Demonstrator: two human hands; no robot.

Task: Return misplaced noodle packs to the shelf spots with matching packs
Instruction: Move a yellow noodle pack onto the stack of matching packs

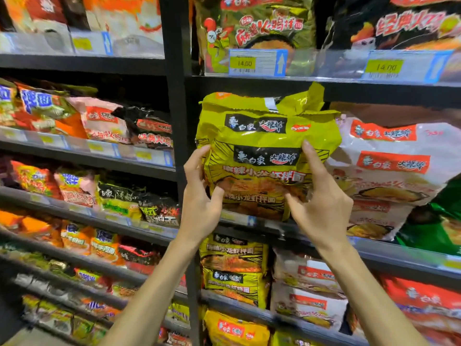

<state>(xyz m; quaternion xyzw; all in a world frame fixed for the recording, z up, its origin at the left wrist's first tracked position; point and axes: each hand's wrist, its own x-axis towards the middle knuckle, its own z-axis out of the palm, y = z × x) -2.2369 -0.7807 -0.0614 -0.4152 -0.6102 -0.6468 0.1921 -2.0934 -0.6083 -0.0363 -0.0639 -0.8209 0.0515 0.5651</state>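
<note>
Black shelving (176,113) fills the view, split by an upright post into a left bay and a right bay, every level stocked with bagged noodles. In the right bay a big white pack (391,171) with red labels stands on the middle shelf, with a green pack (435,221) at its right, partly cut off by the frame edge. On the top shelf stand a green-and-gold pack (262,23) and a black pack (399,23).

The yellow noodle pack (264,136) is held upright in front of the middle shelf of the right bay, at its left end close to the post. Its bottom edge is over the shelf's front lip and its right side overlaps the white pack; whether the two touch cannot be told. Directly below, on the next shelf down, sit stacked yellow packs (234,268) with the same print.

The left hand (199,198) grips the pack's left edge, thumb on the front and fingers curled round the side. The right hand (323,203) holds the right side, thumb pressed on the front and forefinger pointing up along the face.

Two price tags (257,63) marked 14.00 hang on the top shelf's lip.
</note>
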